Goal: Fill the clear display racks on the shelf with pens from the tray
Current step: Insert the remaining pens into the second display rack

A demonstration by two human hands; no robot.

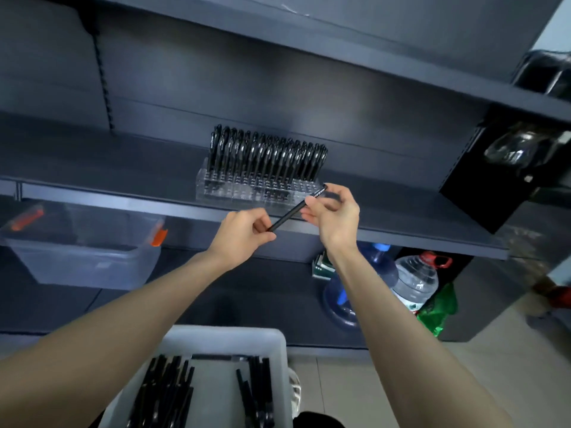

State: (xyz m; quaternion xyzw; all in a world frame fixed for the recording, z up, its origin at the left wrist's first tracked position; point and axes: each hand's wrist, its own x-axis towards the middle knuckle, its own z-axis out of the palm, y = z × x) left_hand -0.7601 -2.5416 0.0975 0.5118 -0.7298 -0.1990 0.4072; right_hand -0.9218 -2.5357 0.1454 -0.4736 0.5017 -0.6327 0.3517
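Note:
A clear display rack [234,188] stands on the dark shelf [108,193], its back rows full of upright black pens [265,152] and its front rows bare. In front of the rack's right end, both hands hold one black pen [289,215] slanted in the air. My left hand [244,234] pinches its lower end. My right hand [335,211] grips its upper end near the cap. Below, a white tray [228,338] holds several loose black pens [167,393].
A clear plastic bin [83,242] with orange latches sits under the shelf at left. Water jugs [414,279], a green bag [438,310] and small boxes stand on the floor at right. Another shelf board hangs overhead.

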